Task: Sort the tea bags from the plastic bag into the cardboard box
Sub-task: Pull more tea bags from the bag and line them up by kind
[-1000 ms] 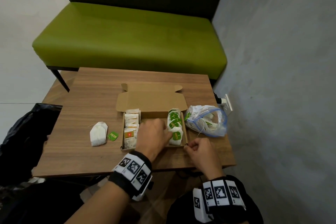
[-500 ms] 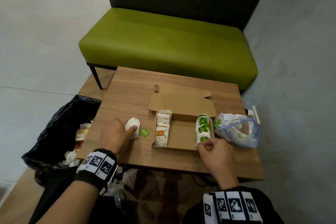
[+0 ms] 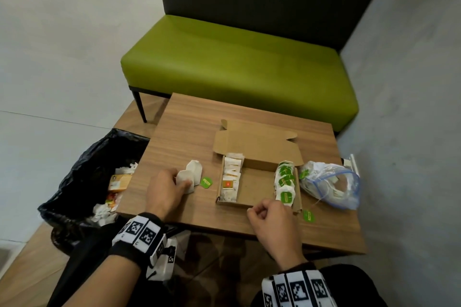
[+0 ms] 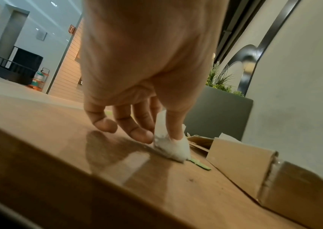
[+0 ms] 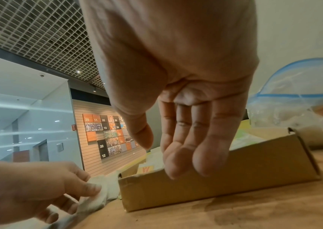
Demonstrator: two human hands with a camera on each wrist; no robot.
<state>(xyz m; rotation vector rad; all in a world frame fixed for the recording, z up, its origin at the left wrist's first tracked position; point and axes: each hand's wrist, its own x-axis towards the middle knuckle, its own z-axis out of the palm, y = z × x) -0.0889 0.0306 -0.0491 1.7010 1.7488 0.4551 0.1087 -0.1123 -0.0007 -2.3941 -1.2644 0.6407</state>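
Note:
An open cardboard box [image 3: 257, 183] sits on the wooden table [image 3: 189, 132]. It holds a row of white and yellow tea bags [image 3: 231, 177] on its left and a row of green-tagged tea bags [image 3: 285, 182] on its right. My left hand [image 3: 185, 183] pinches a loose white tea bag [image 3: 193, 173] left of the box. In the left wrist view, thumb and fingers [image 4: 135, 131] squeeze that tea bag [image 4: 168, 144] against the table, beside its green tag [image 4: 199, 165]. My right hand [image 3: 262, 207] hangs loosely curled and holds nothing at the box's front edge [image 5: 215, 178]. The plastic bag [image 3: 329, 184] lies right of the box.
A black bin bag [image 3: 82, 177] with rubbish stands left of the table. A green bench [image 3: 237, 70] is behind it. One green tag [image 3: 308, 215] lies on the table by the box's front right corner, its string running toward the plastic bag. A wall socket [image 3: 352, 164] is on the right.
My left hand left the box, went left to the loose tea bag and now pinches it. My right hand moved up to the box's front edge. The head camera swung left.

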